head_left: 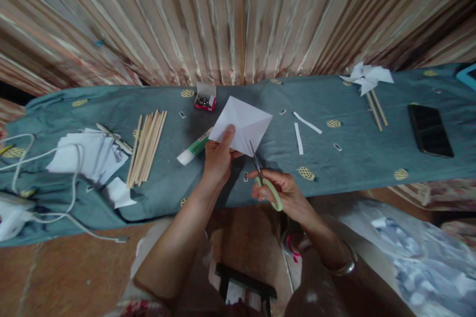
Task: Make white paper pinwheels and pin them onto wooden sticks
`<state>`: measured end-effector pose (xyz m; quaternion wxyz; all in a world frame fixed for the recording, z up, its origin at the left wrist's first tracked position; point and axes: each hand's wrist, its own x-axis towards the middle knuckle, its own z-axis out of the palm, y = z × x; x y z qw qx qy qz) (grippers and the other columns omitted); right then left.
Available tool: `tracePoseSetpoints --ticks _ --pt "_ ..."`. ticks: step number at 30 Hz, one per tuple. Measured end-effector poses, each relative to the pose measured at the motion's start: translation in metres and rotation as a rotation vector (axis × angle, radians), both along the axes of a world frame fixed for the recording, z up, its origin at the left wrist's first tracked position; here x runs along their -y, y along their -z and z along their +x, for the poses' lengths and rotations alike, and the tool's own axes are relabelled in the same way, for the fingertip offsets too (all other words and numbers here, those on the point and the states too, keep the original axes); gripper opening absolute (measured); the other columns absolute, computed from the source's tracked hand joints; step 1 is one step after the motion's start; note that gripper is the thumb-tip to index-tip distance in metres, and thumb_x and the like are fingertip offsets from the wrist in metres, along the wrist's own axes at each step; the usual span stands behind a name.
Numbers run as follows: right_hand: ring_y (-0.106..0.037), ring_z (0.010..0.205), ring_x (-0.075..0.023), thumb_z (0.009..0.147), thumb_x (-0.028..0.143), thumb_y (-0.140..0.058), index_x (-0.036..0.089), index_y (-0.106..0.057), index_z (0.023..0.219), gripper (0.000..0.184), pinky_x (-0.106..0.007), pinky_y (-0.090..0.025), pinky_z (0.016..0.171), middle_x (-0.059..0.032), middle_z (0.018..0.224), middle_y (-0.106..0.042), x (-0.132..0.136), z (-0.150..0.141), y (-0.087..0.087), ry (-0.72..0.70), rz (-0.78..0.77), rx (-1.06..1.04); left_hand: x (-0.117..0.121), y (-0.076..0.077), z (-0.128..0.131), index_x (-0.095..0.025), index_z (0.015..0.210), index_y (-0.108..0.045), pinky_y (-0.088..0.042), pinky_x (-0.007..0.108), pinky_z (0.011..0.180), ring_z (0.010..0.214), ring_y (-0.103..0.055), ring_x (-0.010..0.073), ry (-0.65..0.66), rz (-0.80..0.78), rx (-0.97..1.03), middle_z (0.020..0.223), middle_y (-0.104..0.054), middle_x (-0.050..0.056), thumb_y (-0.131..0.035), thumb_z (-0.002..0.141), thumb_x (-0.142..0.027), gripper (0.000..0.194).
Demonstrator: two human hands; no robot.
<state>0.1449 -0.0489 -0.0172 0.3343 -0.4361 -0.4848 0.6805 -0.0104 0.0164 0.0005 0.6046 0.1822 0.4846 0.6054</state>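
Note:
My left hand (pixel 218 154) pinches the near corner of a folded white paper square (pixel 245 124), held up above the blue-green cloth (pixel 334 158). My right hand (pixel 282 193) grips green-handled scissors (pixel 265 181). Their blades point up and meet the paper's lower edge. A glue stick (pixel 193 148) lies on the cloth just left of my left hand.
A bundle of wooden sticks (pixel 147 146) and a pile of white paper (pixel 87 156) lie at left, with white cables (pixel 44 178). A small red box of pins (pixel 205 99) sits behind the paper. Paper strips (pixel 307 123), a finished pinwheel (pixel 366 79) and a black phone (pixel 429 130) lie right.

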Motion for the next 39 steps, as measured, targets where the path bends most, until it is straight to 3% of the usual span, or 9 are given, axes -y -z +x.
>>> tracePoseSetpoints --ticks 8,17,23,32,39 --pt "-0.053 0.057 -0.0106 0.070 0.058 -0.078 0.020 -0.072 0.097 0.046 -0.023 -0.045 0.053 0.0010 0.067 -0.063 -0.0017 0.0001 -0.0010 0.024 -0.040 0.003 -0.0006 0.0044 0.0026 -0.019 0.079 -0.067 -0.055 0.026 0.061 0.057 -0.063 0.0130 -0.004 0.000 -0.016 0.065 -0.068 0.000 -0.071 0.081 -0.032 0.014" --pt "-0.052 0.056 -0.0102 0.070 0.054 -0.080 0.021 -0.073 0.096 0.042 -0.022 -0.044 0.052 0.0016 0.065 -0.063 -0.0016 0.0007 -0.0015 0.022 -0.064 0.002 0.0012 0.0010 0.0023 -0.020 0.081 -0.067 -0.057 0.029 0.068 0.061 -0.065 0.0146 0.011 0.002 -0.029 0.074 -0.072 0.001 -0.068 0.084 -0.030 0.010" --pt "-0.050 0.055 -0.0086 0.069 0.052 -0.081 0.019 -0.073 0.095 0.042 -0.021 -0.042 0.051 0.0032 0.062 -0.059 -0.0005 -0.0010 -0.0011 0.029 -0.069 -0.003 -0.0003 0.0031 0.0023 -0.020 0.082 -0.067 -0.055 0.025 0.059 0.058 -0.064 0.0131 0.005 0.020 -0.009 0.069 -0.070 0.000 -0.066 0.084 -0.028 0.009" --pt "-0.049 0.051 -0.0067 0.064 0.049 -0.085 0.019 -0.072 0.092 0.044 -0.020 -0.042 0.049 0.0062 0.057 -0.054 -0.0003 -0.0039 -0.0012 0.055 -0.127 -0.036 0.0013 0.0009 0.0008 -0.021 0.089 -0.068 -0.056 0.026 0.059 0.068 -0.069 0.0152 0.020 -0.003 0.014 0.083 -0.074 0.002 -0.068 0.082 -0.030 0.011" --pt "-0.049 0.048 -0.0066 0.061 0.046 -0.086 0.019 -0.071 0.088 0.041 -0.020 -0.042 0.048 0.0069 0.055 -0.056 0.0004 -0.0074 -0.0009 0.089 -0.105 -0.041 0.0030 -0.0005 0.0004 -0.021 0.085 -0.066 -0.056 0.026 0.060 0.066 -0.069 0.0156 0.021 -0.039 0.008 0.075 -0.073 0.001 -0.076 0.076 -0.036 0.019"
